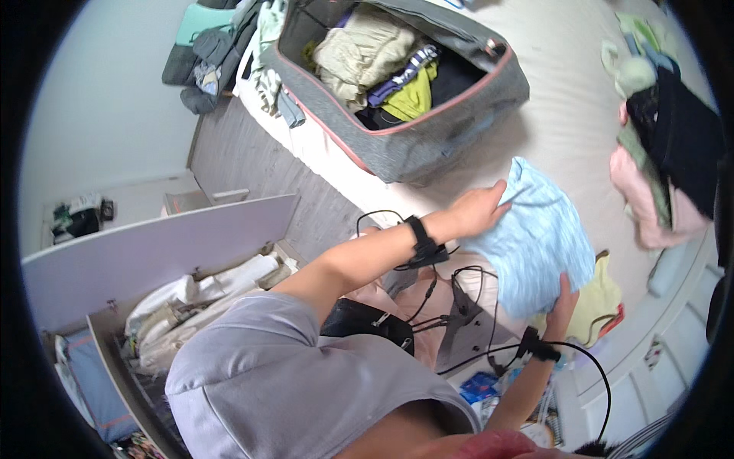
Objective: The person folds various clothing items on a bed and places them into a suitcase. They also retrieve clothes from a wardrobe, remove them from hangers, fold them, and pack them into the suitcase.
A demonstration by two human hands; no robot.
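A light blue garment (542, 235) with fine mottled streaks is stretched between my two hands above the bed. My left hand (479, 209) grips its upper left edge, fingers partly hidden by the fabric. Along the lower right edge, my right hand (563, 304) holds the cloth with the thumb in front. The garment hangs fairly flat, with soft folds. Below and right of it, a pale yellow garment (596, 301) with brown trim lies on the bed. Beyond my left hand stands an open grey suitcase (413, 152) with pink piping, holding folded beige, purple and yellow-green clothes (410, 94).
Dark, pink and green clothes (668, 155) are piled on the bed (562, 115) at right. A raised storage lid (160, 229) and a compartment of white fabric (200, 292) are at left. Black cables (602, 373) run from my wrist straps. A clothes-laden chair (209, 51) stands behind.
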